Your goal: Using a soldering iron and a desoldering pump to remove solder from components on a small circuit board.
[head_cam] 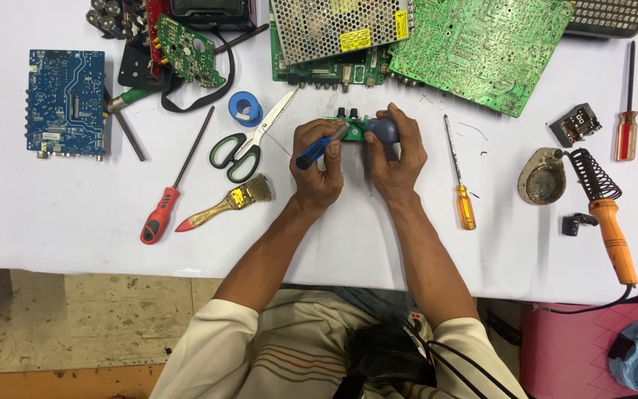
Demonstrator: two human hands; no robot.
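My left hand grips a blue-handled tool whose metal tip points at a small green circuit board lying on the white table. My right hand rests on that board and holds a round blue-grey bulb-shaped tool against it. Both hands meet at the table's middle. The board is partly hidden under my fingers.
Scissors, a blue tape roll, a paintbrush and a red screwdriver lie left. An orange screwdriver, a soldering iron and its stand lie right. Large green boards and a blue board sit further back.
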